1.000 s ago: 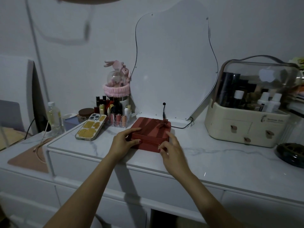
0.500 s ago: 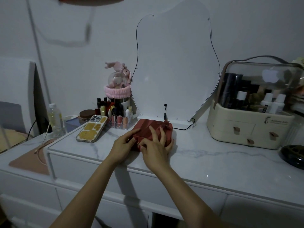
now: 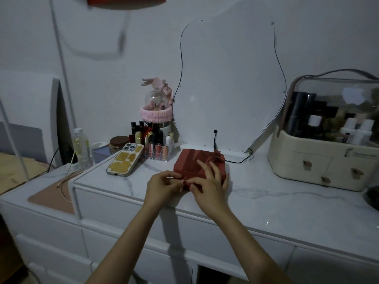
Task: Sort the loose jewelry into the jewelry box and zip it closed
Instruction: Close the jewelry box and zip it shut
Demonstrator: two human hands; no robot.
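— What does the head camera show on the white marble-patterned dresser top (image 3: 266,193)?

— A squarish red jewelry box (image 3: 198,160), matte, with a bow on its lid (image 3: 215,157), closed, in front of the wavy-edged mirror (image 3: 229,83).

— And the hands?

— Both are at the box's near edge. The left hand (image 3: 162,184) sits at the front left corner, thumb and forefinger pinched on something small at the seam; I cannot tell what. The right hand (image 3: 209,184) lies over the front right part, fingers spread across the lid, thumb meeting the left fingertips.

— Anything beside it?

— A phone (image 3: 125,159) in a clear glossy case lies to the left, near a clear organizer of lipsticks (image 3: 158,150). A cream cosmetics case (image 3: 320,160) with a transparent domed lid stands well apart on the right.
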